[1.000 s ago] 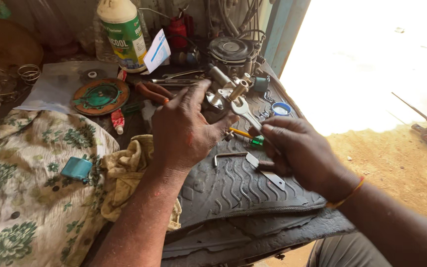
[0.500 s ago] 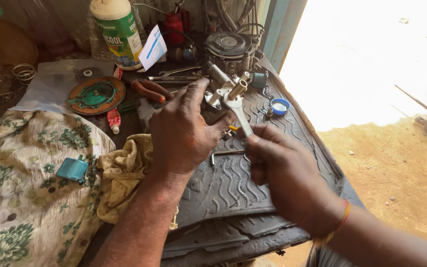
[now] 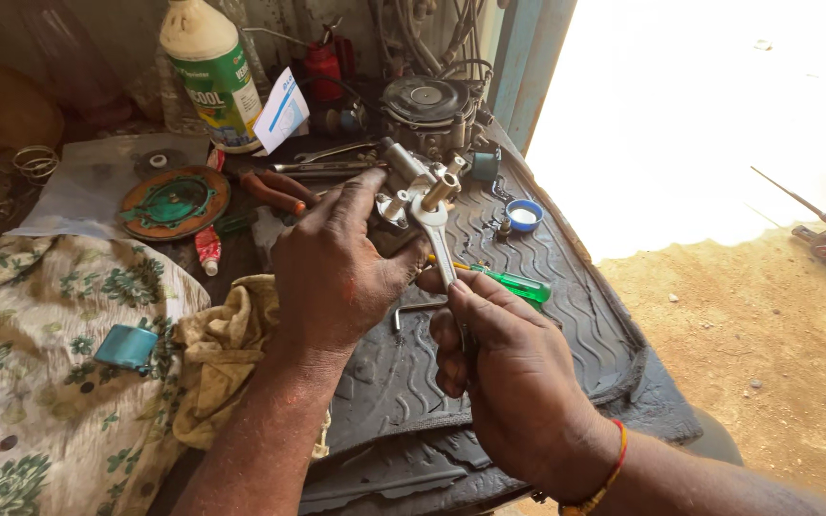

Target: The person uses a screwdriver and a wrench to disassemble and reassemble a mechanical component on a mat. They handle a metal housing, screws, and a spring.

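- The left hand (image 3: 341, 268) is wrapped around a small metal valve body (image 3: 403, 186) with a brass fitting, holding it just above the black ribbed rubber mat (image 3: 547, 325).
- The right hand (image 3: 513, 382) is closed around the handle of a silver spanner (image 3: 437, 234), whose head sits on the brass fitting.
- A green-handled screwdriver (image 3: 513, 284) lies on the mat just beyond the right knuckles, with a bent hex key (image 3: 413, 311) beside it.
- A blue cap (image 3: 525, 215) rests further back on the mat.
- To the left sit red-handled pliers (image 3: 274, 191), a round green-and-rust disc (image 3: 174, 203), a yellowish rag (image 3: 217, 354) and a flowered cloth (image 3: 40, 382).
- A white bottle (image 3: 212, 76) stands at the back.
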